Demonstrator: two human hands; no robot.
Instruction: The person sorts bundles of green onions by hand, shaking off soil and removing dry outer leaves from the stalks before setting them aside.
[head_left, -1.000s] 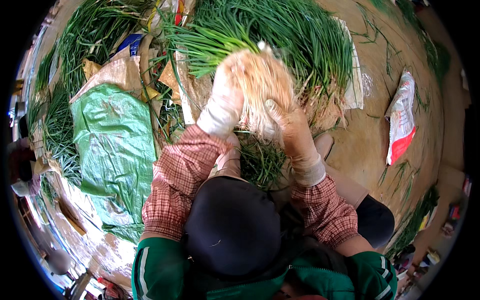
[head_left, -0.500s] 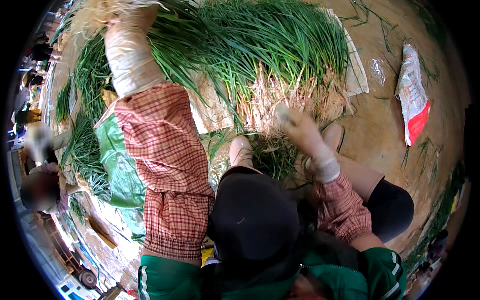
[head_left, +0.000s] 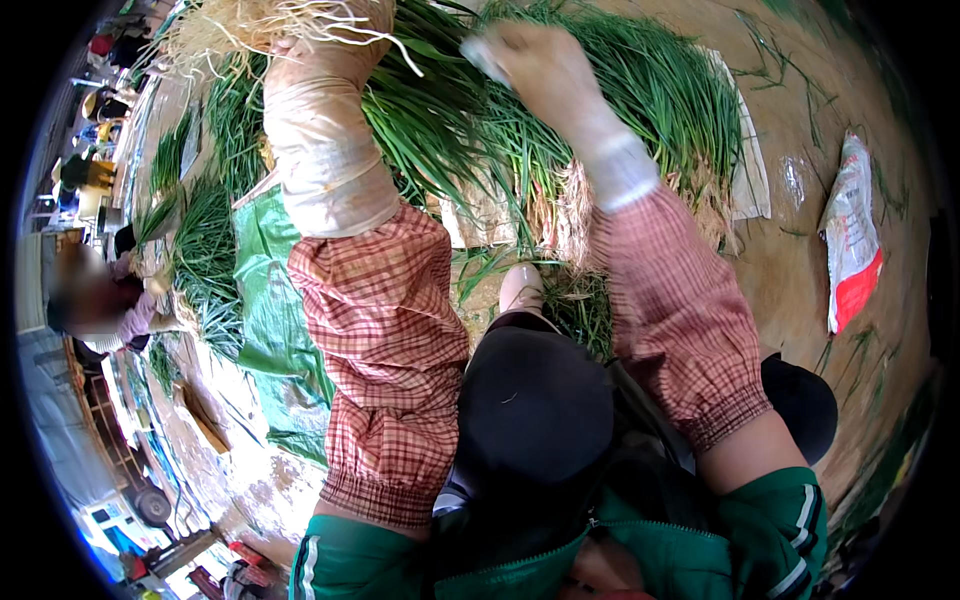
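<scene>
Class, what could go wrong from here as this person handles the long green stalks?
The left hand holds a green-leaved, pale-rooted bunch; some of it might slip loose. The brown floor has a shiny, wet-looking patch, so a beige shoe might slide there.

Sleeves [head_left: 378,310] are matt cloth, the sheet [head_left: 272,325] plastic.

The stalk heap [head_left: 665,100] lies on a mat [head_left: 753,185]. Left of it is a plastic sheet [head_left: 268,290]; right, a sack [head_left: 850,235]; just before it, your shoe [head_left: 522,288]. Your right hand [head_left: 545,75] is over it, your left hand [head_left: 335,55], with a bundle [head_left: 235,32], to its left.
</scene>
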